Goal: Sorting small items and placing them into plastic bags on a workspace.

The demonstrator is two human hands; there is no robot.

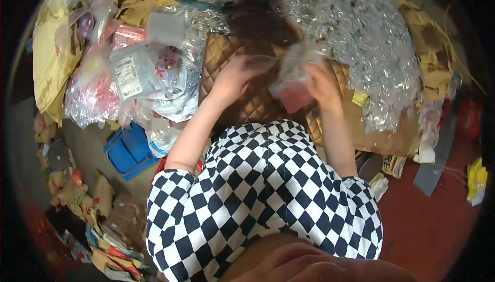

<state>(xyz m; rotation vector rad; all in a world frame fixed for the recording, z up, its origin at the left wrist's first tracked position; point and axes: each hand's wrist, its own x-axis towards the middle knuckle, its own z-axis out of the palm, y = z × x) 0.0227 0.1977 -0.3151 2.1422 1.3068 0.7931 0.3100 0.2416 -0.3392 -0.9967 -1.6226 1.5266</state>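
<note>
Over a brown quilted mat (247, 96), my right hand (324, 83) is closed on a clear plastic bag (296, 68), blurred by motion. A flat pink piece (295, 98) shows at the bag's lower end; its kind is not clear. My left hand (238, 75) is to the left of the bag, palm down with fingers bent. A thin, see-through strip of the plastic runs from its fingertips toward the bag. Its fingertips are partly smeared.
A heap of clear crinkled plastic (356, 39) rises at the right. Plastic packages (149, 70), one with a white label, pile up at the left beside yellow paper (51, 55). A blue bin (129, 150) stands below them. Cardboard scraps (116, 210) cover the lower left floor.
</note>
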